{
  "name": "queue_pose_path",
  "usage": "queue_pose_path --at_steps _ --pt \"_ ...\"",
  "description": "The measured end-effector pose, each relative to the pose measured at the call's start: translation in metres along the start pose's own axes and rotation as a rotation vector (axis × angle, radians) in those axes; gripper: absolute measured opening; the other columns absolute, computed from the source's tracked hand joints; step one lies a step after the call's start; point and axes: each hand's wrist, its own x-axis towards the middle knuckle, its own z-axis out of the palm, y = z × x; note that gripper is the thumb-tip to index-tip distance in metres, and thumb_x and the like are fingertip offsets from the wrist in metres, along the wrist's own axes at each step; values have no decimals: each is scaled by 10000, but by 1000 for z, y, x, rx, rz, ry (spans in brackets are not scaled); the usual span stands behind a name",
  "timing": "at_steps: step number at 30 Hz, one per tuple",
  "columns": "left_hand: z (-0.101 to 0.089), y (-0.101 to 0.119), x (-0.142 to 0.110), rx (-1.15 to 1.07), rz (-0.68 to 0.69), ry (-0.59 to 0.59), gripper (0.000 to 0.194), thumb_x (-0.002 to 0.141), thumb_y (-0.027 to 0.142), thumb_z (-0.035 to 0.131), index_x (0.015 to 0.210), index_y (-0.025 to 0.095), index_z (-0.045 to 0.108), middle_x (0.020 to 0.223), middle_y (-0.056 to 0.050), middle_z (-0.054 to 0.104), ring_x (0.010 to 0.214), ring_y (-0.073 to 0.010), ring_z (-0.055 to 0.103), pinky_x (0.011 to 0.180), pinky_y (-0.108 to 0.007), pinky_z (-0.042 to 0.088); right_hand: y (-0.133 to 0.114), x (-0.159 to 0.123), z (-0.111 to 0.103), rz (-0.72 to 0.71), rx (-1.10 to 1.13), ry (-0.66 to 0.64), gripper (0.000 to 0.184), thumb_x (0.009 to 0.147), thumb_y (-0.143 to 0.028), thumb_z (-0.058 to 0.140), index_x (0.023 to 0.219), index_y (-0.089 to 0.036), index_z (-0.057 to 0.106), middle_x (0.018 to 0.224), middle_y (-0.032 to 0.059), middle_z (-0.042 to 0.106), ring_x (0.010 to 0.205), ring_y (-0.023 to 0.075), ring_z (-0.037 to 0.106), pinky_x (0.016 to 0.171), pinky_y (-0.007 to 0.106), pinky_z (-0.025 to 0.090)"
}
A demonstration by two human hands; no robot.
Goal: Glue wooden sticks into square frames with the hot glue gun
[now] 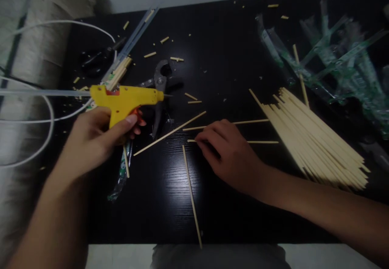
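1. Yellow plastic glue gun with an orange trigger (127, 99): located left of centre, over the black wood-grain table (243, 220), nozzle directed right.
2. Left hand (97, 139): fingers wrapped around the gun's handle, gripping it; thumb laid along its side, fingertips at the trigger.
3. Translucent glue rod (45, 92): projects from the rear of the gun to the left edge of view.
4. Right hand (226, 149): thumb and forefinger pinched on a thin pale wooden stick (263, 142) near its left end, whose tip shows just beyond them.
5. Second pale stick (251, 122): lies just above the pinched one, partly hidden by the hand.
6. Slanting pale stick (170, 133): between the hands.
7. Lower pale stick (192, 198): runs towards the table's near edge, its end at that edge.
8. Dark metal hand tool with a hooked head (160, 82): beneath and beside the nozzle.
9. Fanned pile of pale wooden sticks (310, 139): right side of the table; clear plastic wrappers with green print (349, 62) heaped beyond.
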Motion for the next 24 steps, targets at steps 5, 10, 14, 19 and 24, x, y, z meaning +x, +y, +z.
queue_pose_path --at_steps 5,10,14,19,24 --pt "1 -9 6 368 49 71 497 895 617 663 656 184 609 506 39 470 502 -114 411 500 -270 274 1 -1 1 -25 33 20 154 1035 -114 547 1033 -186 683 974 80 689 922 230 597 880 411 523" --pt "2 -7 6 555 77 145 525 937 659 608 702 190 583 525 50 428 522 -123 384 555 -290 266 2 -2 1 -31 22 23 142 1029 -105 558 999 -167 682 956 83 687 906 228 593 871 405 517" --pt "3 -4 7 593 66 187 434 986 587 587 989 175 723 708 21 594 625 -136 500 634 -274 347 2 -1 1 -17 24 18 128 1015 -106 584 986 -176 687 955 77 703 903 231 604 870 405 516" --pt "-2 0 5 630 189 257 409 1006 510 610 1141 148 741 1057 -81 710 876 -194 613 830 -316 474 1 1 1 -6 5 17 128 995 -98 596 957 -174 692 953 82 724 885 235 611 858 410 508" --pt "3 12 -39 471 497 199 165 1012 316 657 1083 177 709 1102 -56 716 1030 -193 665 985 -342 518 2 1 2 16 33 2 122 990 -116 605 957 -194 693 951 69 721 901 234 612 870 411 494"
